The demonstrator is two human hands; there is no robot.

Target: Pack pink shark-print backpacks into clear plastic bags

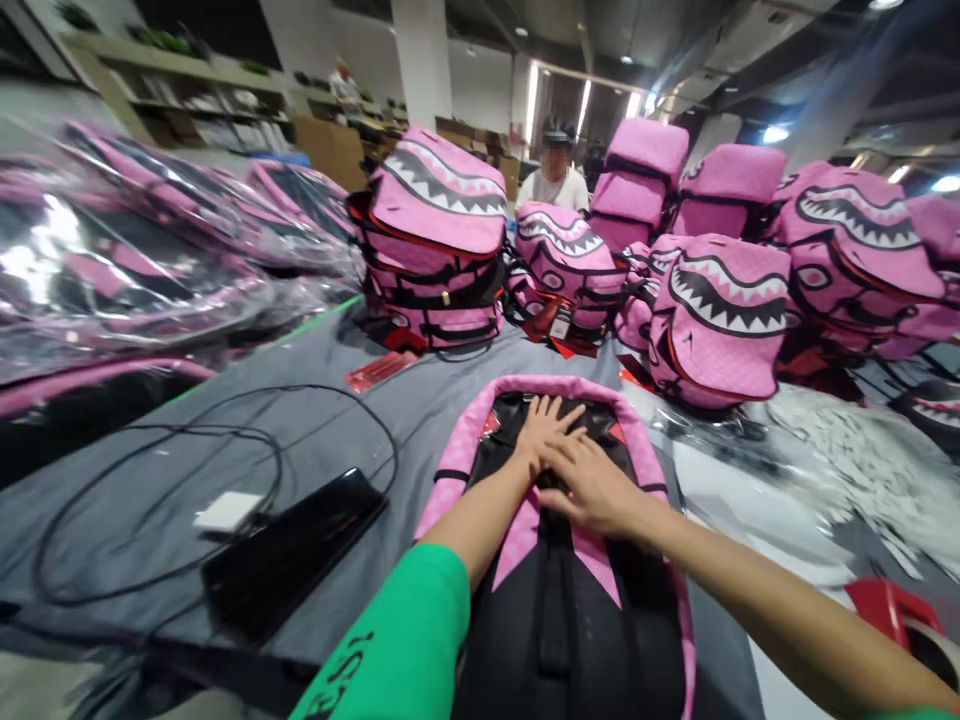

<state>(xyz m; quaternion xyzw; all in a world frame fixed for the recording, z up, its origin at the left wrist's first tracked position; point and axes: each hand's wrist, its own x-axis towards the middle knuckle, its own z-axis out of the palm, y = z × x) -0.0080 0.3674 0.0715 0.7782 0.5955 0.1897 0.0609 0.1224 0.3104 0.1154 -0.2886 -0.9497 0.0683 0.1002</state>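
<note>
While a black-and-pink backpack (577, 610) lies at the lower centre of the frame on the grey-covered desk (420, 405), the left hand (541, 440) rests on its upper part, open, fingers spread, gripping nothing. The right hand (591, 487), also open and grasping nothing, overlaps it. A glossy black slab (296, 555) lies lower left; toothed pink bags (724, 315) stand upper right.
</note>
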